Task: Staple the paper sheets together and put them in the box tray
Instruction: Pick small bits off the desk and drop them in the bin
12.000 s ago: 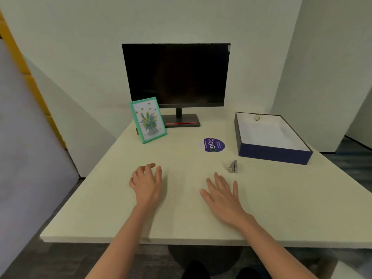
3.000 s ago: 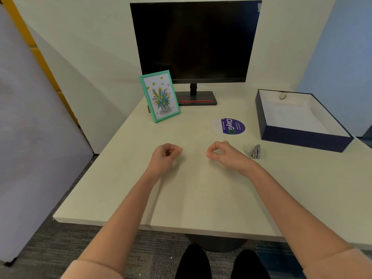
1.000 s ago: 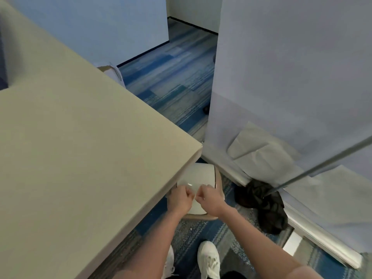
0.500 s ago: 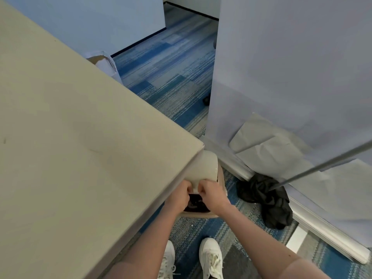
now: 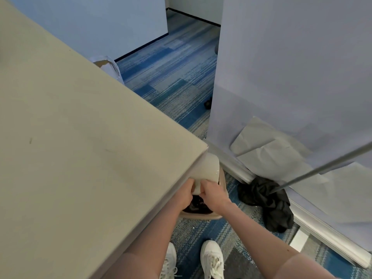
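Just off the table [image 5: 80, 137] corner, down near the floor, head view: the left hand [image 5: 186, 193] and right hand [image 5: 211, 196] sit knuckle to knuckle, each w/ fingers curled, pinching the near edge of the paper sheets [image 5: 207, 170]. The sheets bow up and away from the hands in a pale curl. Their left part runs behind the table edge, so the no. of sheets can't be told. Directly under both hands is a beige tub [image 5: 201, 216] w/ something dark inside; whether the sheets touch it can't be told. A black cloth [image 5: 267, 202] lies on the carpet, well apart to the right of the right hand. White shoes [image 5: 211, 256] show below the wrists. Stapler and box tray aren't in view.

Judgement: the step in hand is fetching the sheets, i.e. early in the task, nothing stapled yet. To do it well, the person should draw the stack toward the body first, so the curl clears the table edge w/o snagging or creasing. Next, slide the hands apart toward the corners so the sheets stay square. Then lift to the table top left of the left hand and tap the edges flush before stapling. Main risk: w/ both pinches so close together, an outer sheet could fan out or drop.
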Tool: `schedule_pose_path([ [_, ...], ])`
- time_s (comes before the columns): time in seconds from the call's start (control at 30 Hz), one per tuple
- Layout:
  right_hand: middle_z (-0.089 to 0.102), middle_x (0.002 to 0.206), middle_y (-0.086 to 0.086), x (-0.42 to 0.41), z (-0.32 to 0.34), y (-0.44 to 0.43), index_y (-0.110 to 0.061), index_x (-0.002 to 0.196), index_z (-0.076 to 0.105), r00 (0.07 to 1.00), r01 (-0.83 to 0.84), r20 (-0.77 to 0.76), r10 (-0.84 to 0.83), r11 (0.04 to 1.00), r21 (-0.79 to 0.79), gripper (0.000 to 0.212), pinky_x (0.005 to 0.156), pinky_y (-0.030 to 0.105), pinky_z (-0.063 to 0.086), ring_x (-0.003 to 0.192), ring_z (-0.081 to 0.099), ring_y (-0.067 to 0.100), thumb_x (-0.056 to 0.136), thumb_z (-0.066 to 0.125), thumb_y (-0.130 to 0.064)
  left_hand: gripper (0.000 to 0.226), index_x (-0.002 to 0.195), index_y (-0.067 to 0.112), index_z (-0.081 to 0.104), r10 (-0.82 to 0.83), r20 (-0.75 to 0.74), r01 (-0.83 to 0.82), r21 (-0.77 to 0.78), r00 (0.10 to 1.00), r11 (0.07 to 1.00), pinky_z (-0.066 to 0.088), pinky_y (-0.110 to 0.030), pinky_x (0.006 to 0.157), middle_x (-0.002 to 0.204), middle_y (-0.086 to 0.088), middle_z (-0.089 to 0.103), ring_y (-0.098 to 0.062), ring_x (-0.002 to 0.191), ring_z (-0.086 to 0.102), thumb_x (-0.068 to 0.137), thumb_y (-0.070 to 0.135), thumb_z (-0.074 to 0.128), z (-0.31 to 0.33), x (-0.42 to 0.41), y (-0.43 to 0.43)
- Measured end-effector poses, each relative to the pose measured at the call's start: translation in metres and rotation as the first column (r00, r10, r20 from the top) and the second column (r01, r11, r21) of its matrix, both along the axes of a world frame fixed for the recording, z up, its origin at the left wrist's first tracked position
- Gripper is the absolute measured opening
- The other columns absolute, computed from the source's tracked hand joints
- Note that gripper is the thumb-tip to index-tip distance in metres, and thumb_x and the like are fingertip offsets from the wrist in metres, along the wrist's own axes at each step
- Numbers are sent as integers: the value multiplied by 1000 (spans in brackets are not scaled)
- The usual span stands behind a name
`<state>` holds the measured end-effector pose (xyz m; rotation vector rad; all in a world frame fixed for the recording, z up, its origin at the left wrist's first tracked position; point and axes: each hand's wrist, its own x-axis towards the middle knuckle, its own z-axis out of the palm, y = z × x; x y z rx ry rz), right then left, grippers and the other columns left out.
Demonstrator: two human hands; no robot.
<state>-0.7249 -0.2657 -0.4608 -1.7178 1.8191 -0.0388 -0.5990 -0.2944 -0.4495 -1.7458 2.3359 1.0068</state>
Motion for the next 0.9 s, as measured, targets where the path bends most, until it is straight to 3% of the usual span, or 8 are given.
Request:
schedule_pose_path([
  [0.1, 60, 118, 10, -1, 3, 1, -7, 113, 53, 999, 19, 34, -19, 1000, 9, 32, 77, 33, 40, 105, 56, 30, 86, 43, 8, 25, 96, 15, 50, -39, -20, 39, 14, 999, 999, 22, -17, 53, 99, 1, 47, -14, 85, 42, 87, -7, 41, 4, 1, 1],
  [0.2, 62, 116, 9, -4, 14, 4, -10, 117, 55, 991, 83, 104, -83, 997, 3, 34, 81, 32, 45, 106, 57, 27, 89, 42, 3, 22, 102, 15, 55, -15, -12, 15, -7, 1000, 1000, 28, -20, 57, 99, 2, 51, -15, 84, 45, 90, 1, 45, 24, -2, 2],
  [0.33, 67, 102, 1, -12, 49, 5, -16, 106, 61, 929, 325, 211, -305, 943, -68, 22, 81, 36, 48, 96, 60, 22, 92, 45, -10, 9, 99, 20, 58, 85, -39, -90, -156, 996, 984, 39, -29, 65, 102, 3, 63, -18, 85, 59, 94, 20, 51, 71, -20, 10],
  [0.43, 65, 91, -1, -23, 95, 9, -15, 101, 64, 809, 539, 370, -456, 827, -162, 15, 77, 32, 48, 88, 61, 18, 91, 52, -12, 16, 104, 19, 57, 189, -184, -223, -186, 965, 957, 36, -29, 67, 105, 2, 65, -21, 95, 62, 98, 26, 44, 116, -40, 23],
  [0.5, 66, 89, 0, -29, 132, 16, -11, 99, 65, 725, 636, 494, -481, 742, -211, 12, 80, 33, 50, 86, 62, 17, 92, 56, -13, 19, 105, 17, 56, 248, -351, -302, -107, 903, 947, 36, -29, 70, 105, 0, 65, -20, 97, 61, 100, 27, 41, 148, -53, 33],
  [0.63, 69, 91, 3, -37, 210, 40, -11, 96, 65, 587, 754, 686, -431, 600, -268, 13, 82, 38, 53, 89, 65, 20, 95, 53, -16, 21, 101, 16, 56, 350, -652, -393, 85, 673, 915, 49, -33, 83, 99, -1, 66, -19, 94, 63, 100, 31, 41, 230, -72, 58],
  [0.77, 67, 85, -1, -25, 299, 71, -13, 92, 63, 580, 746, 772, -259, 549, -376, 11, 72, 25, 48, 81, 62, 12, 95, 52, -13, 22, 102, 18, 58, 280, -800, -424, 35, 531, 905, 53, -42, 89, 101, -2, 67, -19, 94, 66, 97, 35, 46, 315, -64, 88],
  [0.9, 66, 81, -3, 10, 378, 97, -14, 93, 63, 598, 685, 798, -82, 570, -454, 10, 76, 28, 49, 82, 63, 17, 95, 53, -14, 20, 100, 19, 60, 168, -896, -555, -100, 411, 826, 54, -39, 85, 96, 1, 68, -18, 89, 67, 95, 36, 50, 397, -14, 122],
])
